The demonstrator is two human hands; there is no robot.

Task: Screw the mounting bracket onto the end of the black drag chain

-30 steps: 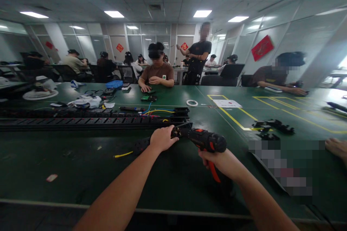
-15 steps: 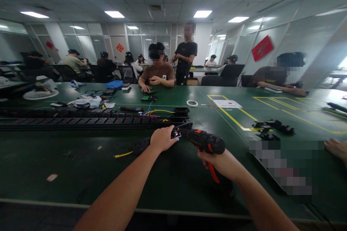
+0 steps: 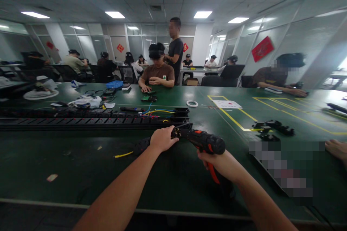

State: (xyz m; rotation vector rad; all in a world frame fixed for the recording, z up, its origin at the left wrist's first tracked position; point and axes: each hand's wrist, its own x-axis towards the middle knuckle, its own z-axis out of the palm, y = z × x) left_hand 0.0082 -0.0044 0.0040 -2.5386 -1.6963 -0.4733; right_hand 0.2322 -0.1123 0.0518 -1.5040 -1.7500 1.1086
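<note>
Head view: by the left hand [image 3: 162, 139], a black part [image 3: 141, 145] is gripped, the fingers closed over its right end; from its left end a yellow wire [image 3: 124, 155] is led out over the table [image 3: 89, 173]. By the right hand [image 3: 215, 158], a drill [image 3: 204, 140] is held, the fingers wrapped around its handle and its nose pointed left at the gripped end. Whether the bit is seated there cannot be told, the spot being small and dark. Compared with half a second ago, both hands are almost unmoved, but a pale glint at the drill's tip is gone; driving may have been paused, with the aim kept. Just beyond, long black strips [image 3: 81, 121] are laid, wires [image 3: 157, 110] spread near their right ends. Farther left, a blue bin [image 3: 114, 84] is placed, its contents not made out. Past the far edge, a cardboard box [image 3: 192, 82] is seen, its inside hidden.
</note>
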